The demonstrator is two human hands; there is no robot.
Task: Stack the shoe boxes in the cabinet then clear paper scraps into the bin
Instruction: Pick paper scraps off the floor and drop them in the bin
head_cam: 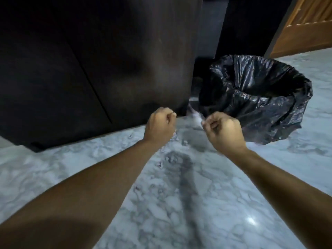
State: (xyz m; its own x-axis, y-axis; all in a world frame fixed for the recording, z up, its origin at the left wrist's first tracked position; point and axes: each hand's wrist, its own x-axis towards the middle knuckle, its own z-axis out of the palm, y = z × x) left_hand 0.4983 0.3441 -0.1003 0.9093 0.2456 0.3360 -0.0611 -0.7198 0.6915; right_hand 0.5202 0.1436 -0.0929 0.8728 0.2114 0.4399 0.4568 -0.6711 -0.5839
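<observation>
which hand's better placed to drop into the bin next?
Right, probably. The right hand sits just beside the black-lined bin, while the left hand is farther off, by the dark cabinet corner. Both have curled fingers; whether either holds scraps isn't visible.

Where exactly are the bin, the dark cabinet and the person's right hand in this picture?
bin (280, 97): head view, on the black liner bag at its near rim.
cabinet (86, 65): head view, on its dark door front.
right hand (223, 133): head view, on the back of the curled hand.

Two bare forearms in shot, no sleeves, left hand (160, 123) and right hand (224, 131) both ungloved, fingers and wrists unadorned.
</observation>
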